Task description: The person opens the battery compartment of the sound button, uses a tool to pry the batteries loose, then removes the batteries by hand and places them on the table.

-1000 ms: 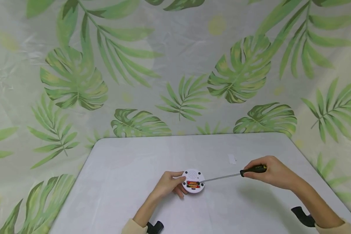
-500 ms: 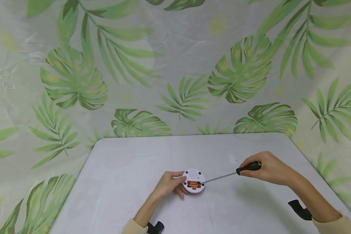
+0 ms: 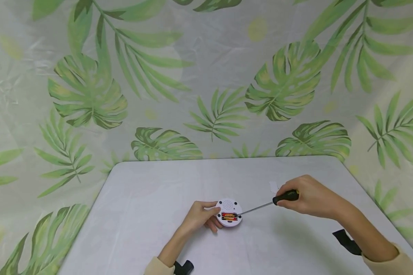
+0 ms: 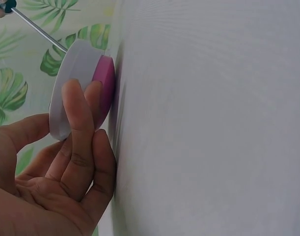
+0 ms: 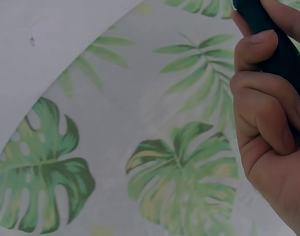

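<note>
My left hand [image 3: 197, 217] holds a round white device [image 3: 229, 204] by its left edge, thumb on the upper face, other fingers at its side and below. In the left wrist view, its underside is pink [image 4: 106, 81]. The upper face has a dotted speaker grille, small dark feet and an uncovered battery compartment with red-and-black batteries [image 3: 229, 216]. To the right, my right hand [image 3: 308, 196] grips the black handle of a screwdriver [image 3: 256, 209]. Its thin metal shaft slants down to the right end of the batteries; exact tip contact is too small to tell.
A small white piece [image 3: 273, 186] lies on the white table [image 3: 151, 191] behind the screwdriver, partly hidden by the right hand. Leaf-patterned cloth [image 3: 213, 76] rises behind the table's far edge. Black straps [image 3: 347, 242] hang at both wrists.
My right hand has moved left and slightly up with the screwdriver, so the shaft stands steeper. Its tip stays near the batteries' right end. The left hand and the device have hardly shifted.
</note>
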A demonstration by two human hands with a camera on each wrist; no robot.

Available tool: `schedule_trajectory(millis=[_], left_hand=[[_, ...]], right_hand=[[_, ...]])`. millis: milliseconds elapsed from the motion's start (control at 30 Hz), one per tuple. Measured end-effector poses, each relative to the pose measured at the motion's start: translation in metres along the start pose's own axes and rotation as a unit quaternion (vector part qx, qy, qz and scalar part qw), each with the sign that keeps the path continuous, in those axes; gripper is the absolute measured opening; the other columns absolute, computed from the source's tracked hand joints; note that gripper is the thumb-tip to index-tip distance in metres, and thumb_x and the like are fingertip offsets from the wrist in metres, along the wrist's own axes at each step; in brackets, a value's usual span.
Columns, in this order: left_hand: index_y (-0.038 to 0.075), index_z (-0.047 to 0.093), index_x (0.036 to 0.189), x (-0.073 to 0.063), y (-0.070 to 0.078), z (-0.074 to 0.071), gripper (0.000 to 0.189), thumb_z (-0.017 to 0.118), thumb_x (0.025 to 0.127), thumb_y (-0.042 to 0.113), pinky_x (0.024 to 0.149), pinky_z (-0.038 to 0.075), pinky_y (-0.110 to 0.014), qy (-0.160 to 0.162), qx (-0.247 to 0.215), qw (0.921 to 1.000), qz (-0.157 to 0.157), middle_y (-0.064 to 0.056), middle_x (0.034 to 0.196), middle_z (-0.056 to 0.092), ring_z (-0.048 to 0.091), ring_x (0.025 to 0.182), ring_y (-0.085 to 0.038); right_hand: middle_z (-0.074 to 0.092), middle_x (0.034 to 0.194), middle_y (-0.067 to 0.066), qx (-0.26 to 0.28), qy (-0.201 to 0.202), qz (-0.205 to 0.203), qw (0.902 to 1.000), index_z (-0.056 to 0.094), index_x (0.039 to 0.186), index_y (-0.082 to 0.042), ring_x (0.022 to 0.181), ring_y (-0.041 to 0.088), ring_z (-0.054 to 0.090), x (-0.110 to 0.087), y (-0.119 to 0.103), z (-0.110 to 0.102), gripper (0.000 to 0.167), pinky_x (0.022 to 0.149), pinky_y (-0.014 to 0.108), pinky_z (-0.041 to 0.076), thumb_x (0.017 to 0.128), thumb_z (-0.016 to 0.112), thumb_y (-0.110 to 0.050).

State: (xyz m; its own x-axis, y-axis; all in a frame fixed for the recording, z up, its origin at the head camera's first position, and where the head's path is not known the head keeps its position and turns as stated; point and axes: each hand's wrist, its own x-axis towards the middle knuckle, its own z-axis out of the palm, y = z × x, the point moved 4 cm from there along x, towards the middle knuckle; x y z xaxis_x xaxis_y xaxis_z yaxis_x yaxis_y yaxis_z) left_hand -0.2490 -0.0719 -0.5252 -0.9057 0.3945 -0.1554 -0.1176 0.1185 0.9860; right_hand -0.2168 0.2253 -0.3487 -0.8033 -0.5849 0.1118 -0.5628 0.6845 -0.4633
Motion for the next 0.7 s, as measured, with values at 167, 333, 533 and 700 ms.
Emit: schedule_trajectory(millis=[167, 333, 533, 700], left_hand=[[-0.012, 0.052, 0.144, 0.001, 0.001, 0.002, 0.054, 0.066, 0.101, 0.018, 0.052, 0.055, -0.024, -0.001, -0.006, 1.0, 0.002, -0.033, 0.078, 0.073, 0.068, 0.047, -0.012], [-0.011, 0.053, 0.143, 0.002, 0.0, 0.003, 0.054, 0.067, 0.1, 0.018, 0.053, 0.057, -0.025, 0.001, -0.01, 0.9999, 0.004, -0.034, 0.078, 0.073, 0.068, 0.047, -0.012], [-0.012, 0.052, 0.144, 0.002, -0.001, 0.003, 0.054, 0.067, 0.1, 0.016, 0.056, 0.06, -0.029, -0.007, -0.017, 0.9998, 0.011, -0.035, 0.078, 0.073, 0.07, 0.048, -0.015], [-0.012, 0.051, 0.144, 0.001, -0.003, 0.001, 0.053, 0.065, 0.101, 0.015, 0.061, 0.063, -0.033, -0.016, -0.025, 0.9995, 0.009, -0.035, 0.079, 0.073, 0.073, 0.052, -0.018]], right_hand=[[0.078, 0.093, -0.009, -0.059, 0.008, -0.028, 0.9978, 0.081, 0.096, -0.017, 0.079, 0.0, 0.068, 0.005, -0.017, -0.001, 0.01, 0.065, 0.022, 0.054, 0.087, 0.084, -0.02], [0.074, 0.087, -0.014, -0.12, 0.019, -0.045, 0.9916, 0.08, 0.091, -0.019, 0.075, -0.002, 0.062, 0.011, -0.034, -0.002, 0.009, 0.067, 0.025, 0.053, 0.084, 0.085, -0.018], [0.071, 0.083, -0.016, -0.133, 0.006, -0.061, 0.9892, 0.08, 0.09, -0.02, 0.072, -0.003, 0.058, 0.017, -0.042, 0.0, 0.008, 0.066, 0.026, 0.05, 0.084, 0.085, -0.018], [0.072, 0.087, -0.013, -0.052, 0.0, -0.066, 0.9964, 0.08, 0.095, -0.018, 0.074, -0.004, 0.06, 0.014, -0.015, -0.001, 0.01, 0.064, 0.022, 0.051, 0.086, 0.085, -0.016]])
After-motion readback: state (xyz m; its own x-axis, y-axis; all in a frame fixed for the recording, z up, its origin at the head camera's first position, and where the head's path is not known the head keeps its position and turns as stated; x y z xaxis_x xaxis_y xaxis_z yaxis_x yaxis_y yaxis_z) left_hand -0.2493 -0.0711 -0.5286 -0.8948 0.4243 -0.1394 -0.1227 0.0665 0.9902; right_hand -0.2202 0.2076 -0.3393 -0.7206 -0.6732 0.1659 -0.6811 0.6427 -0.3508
